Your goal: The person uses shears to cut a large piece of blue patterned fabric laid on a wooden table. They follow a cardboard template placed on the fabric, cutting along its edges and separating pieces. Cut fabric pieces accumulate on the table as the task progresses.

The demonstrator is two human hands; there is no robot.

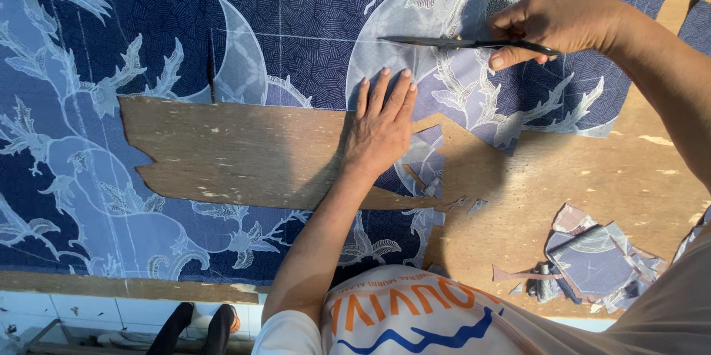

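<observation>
A dark blue cloth (pixel 163 22) printed with pale leaves and crescents lies spread over a brown wooden board (pixel 222 155). Large shapes are cut out of it, so the wood shows through. My left hand (pixel 381 122) lies flat with fingers together, pressing the cloth at the edge of the cut-out. My right hand (pixel 552 25) grips black scissors (pixel 444 42), whose blades point left along a thin chalk line on the cloth.
A heap of cut cloth scraps (pixel 592 259) sits on the bare board at the lower right. Loose cut flaps (pixel 422 166) lie by my left hand. Below the board's near edge are white floor tiles (pixel 89 314) and a dark shoe (pixel 222 322).
</observation>
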